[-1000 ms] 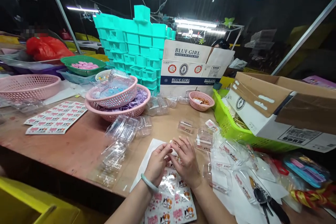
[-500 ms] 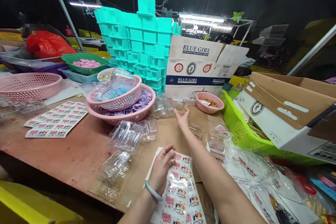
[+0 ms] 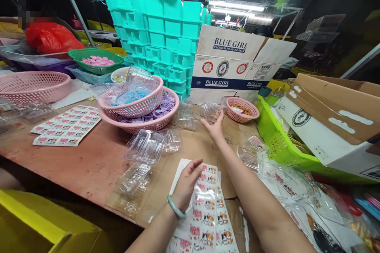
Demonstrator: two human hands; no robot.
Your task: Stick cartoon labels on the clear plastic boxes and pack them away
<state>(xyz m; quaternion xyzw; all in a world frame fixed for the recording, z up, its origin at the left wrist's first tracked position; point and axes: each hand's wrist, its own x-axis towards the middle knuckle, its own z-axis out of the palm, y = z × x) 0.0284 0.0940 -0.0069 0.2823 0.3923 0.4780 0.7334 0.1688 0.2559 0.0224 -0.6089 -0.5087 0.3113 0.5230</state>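
Note:
My right hand [image 3: 214,129] stretches forward over the brown cardboard, thumb and fingers spread at a clear plastic box [image 3: 210,111]. Whether the fingertips touch this box I cannot tell. Nearer to me, my left hand [image 3: 187,184] hovers above or rests on a sticker sheet [image 3: 208,217] printed with cats and pink lettering. Its fingers are loosely stretched with nothing visible in them, and a pale green bangle [image 3: 175,208] circles the wrist. More clear plastic boxes [image 3: 145,146] lie to the left of the sheet, with others [image 3: 184,118] beyond it.
Stacked pink baskets [image 3: 139,126] hold purple and blue pieces. A small pink basket [image 3: 242,116] contains brown items. Behind are turquoise bins [image 3: 166,27] and a beer carton [image 3: 225,63]. A lime-green crate [image 3: 276,138] borders the right; another sticker sheet [image 3: 68,126] lies left.
The view has tilted down and shifted slightly. My right hand has moved a little farther forward, its fingers spreading wider by the clear box. My left hand stays over the sticker sheet, fingers straighter.

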